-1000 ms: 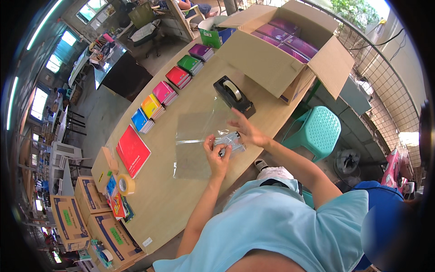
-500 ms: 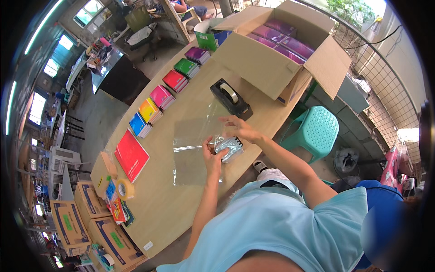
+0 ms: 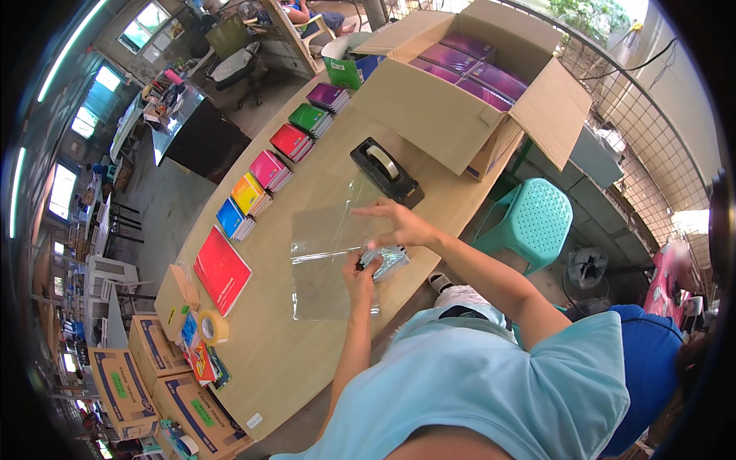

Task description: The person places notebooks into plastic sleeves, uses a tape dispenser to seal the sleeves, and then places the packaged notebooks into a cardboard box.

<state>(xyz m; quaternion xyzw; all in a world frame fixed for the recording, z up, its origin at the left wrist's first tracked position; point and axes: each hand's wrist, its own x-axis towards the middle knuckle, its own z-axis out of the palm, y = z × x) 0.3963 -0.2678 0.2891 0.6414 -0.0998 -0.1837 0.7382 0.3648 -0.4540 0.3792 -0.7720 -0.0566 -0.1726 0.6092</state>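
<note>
While the left hand keeps pinching a small shiny packet in the middle of the frame, the right hand has let go and lifted (fingers spread wide), so the clear plastic sheet on the table waits beside them.

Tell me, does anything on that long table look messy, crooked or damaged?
Nothing stands out. The small notebook stacks sit in a neat row, the tape dispenser is upright, and the clear plastic sheets lie flat. Both hands, left hand and right hand, work at a small shiny packet at the table edge.
</note>
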